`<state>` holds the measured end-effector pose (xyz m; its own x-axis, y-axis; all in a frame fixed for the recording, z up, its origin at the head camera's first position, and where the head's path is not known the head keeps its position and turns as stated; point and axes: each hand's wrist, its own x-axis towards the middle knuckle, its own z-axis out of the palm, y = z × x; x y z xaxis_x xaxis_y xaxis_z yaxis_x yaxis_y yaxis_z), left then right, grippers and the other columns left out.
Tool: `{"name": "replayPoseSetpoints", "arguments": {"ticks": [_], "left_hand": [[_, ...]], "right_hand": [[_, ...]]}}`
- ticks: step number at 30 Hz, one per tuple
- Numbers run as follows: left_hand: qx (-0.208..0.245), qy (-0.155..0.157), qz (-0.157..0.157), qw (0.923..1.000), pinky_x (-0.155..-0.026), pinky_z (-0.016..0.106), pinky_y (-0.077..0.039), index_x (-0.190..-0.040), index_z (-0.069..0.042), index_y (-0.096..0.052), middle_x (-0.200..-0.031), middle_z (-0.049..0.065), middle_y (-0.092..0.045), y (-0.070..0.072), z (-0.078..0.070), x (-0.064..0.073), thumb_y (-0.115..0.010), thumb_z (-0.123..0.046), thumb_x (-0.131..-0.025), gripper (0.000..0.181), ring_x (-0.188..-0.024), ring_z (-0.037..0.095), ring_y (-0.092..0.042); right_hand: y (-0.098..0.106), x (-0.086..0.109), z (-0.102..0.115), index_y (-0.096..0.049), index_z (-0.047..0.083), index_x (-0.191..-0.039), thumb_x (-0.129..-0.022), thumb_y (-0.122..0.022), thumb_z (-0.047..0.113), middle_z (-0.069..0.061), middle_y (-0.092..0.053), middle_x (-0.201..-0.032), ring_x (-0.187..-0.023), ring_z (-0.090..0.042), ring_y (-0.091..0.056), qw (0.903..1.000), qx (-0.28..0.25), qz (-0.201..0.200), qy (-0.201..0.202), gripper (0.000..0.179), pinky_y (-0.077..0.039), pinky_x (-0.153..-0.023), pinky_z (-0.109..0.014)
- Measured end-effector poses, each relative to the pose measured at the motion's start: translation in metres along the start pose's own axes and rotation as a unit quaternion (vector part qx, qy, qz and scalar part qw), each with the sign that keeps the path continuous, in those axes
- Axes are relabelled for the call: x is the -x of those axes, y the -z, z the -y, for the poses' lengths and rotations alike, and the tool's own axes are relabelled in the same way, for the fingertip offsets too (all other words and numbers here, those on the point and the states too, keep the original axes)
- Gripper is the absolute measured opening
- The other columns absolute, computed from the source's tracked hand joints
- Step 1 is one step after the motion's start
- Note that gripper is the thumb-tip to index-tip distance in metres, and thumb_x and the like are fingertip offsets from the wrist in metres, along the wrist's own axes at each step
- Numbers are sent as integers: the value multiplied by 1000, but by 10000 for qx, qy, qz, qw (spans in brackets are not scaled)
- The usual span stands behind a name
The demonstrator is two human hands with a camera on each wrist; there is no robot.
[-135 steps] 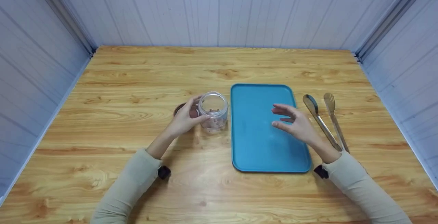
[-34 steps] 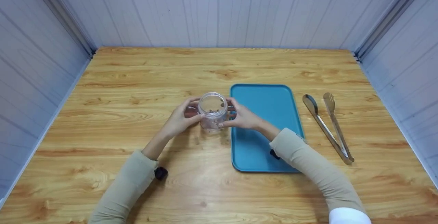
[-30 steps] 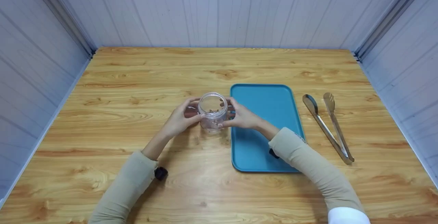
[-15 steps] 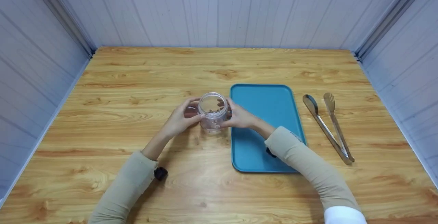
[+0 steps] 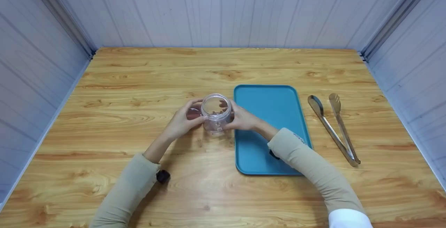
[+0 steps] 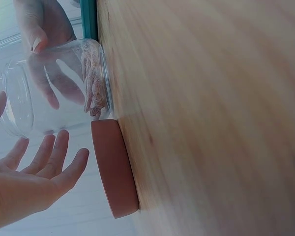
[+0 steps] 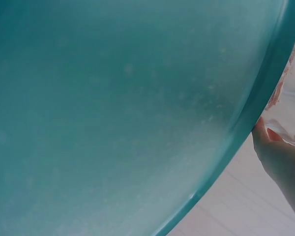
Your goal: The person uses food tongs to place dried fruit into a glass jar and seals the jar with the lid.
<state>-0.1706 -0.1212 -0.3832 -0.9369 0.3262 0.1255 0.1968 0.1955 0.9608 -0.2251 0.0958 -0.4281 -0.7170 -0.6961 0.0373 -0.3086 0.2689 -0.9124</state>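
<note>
A clear jar (image 5: 216, 125) stands upright on the table with its mouth uncovered. Reddish-brown strips (image 6: 94, 81) lie at its bottom. My left hand (image 5: 179, 124) holds the jar's left side, thumb in front and fingers behind. From the right, my right hand (image 5: 245, 118) grips it too, with the thumb low on the front; several fingertips are seen through the glass. A brown-red round lid (image 6: 114, 169) lies flat beside the jar's base, under my left hand; in the head view it is mostly hidden. In the right wrist view the tray covers most of the right hand.
A blue tray (image 5: 268, 95) lies right beside the jar, under my right forearm. Metal tongs (image 5: 331, 132) lie spread to the tray's right. White panel walls (image 5: 223, 12) stand behind the wooden table (image 5: 156, 71) and at both sides.
My right hand has come left from above the tray onto the jar. In the last second its fingers have shifted slightly around the jar. The left hand and jar have stayed put.
</note>
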Motion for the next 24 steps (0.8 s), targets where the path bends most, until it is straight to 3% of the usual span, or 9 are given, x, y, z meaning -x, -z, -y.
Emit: {"name": "replayPoseSetpoints", "arguments": {"ticks": [8,16,19,24], "left_hand": [[40,-8,-10,10000,-88,45,-37,-124,9,-39,-111,25,-49,0,-2,1,-62,3,-80,50,-101,37,-49],[83,264,-154,9995,-88,38,-38,-126,6,-38,-116,28,-46,9,0,1,-62,0,-81,52,-105,37,-47],[165,344,-287,9989,-90,41,-35,-127,6,-38,-119,27,-44,15,-1,2,-62,-1,-81,52,-108,39,-44],[27,347,-539,9979,-92,43,-33,-127,-1,-40,-122,21,-43,30,13,0,-62,-10,-83,50,-112,36,-41]], "right_hand": [[0,1,0,-14,2,-138,-71,-74,14,-21,-32,-133,-118,-29,-36,9998,192,-48,19,90,-36,-90,-35],[0,9,27,-16,-7,-134,-71,-72,2,-30,-31,-129,-116,-37,-36,9999,22,-51,89,86,-35,-90,-42],[0,7,22,-18,-6,-134,-70,-73,4,-27,-35,-128,-115,-35,-37,9998,146,-125,60,86,-34,-91,-40],[0,2,5,-19,1,-136,-68,-77,13,-18,-42,-126,-113,-23,-41,9988,417,-233,-54,91,-34,-91,-34]]}}
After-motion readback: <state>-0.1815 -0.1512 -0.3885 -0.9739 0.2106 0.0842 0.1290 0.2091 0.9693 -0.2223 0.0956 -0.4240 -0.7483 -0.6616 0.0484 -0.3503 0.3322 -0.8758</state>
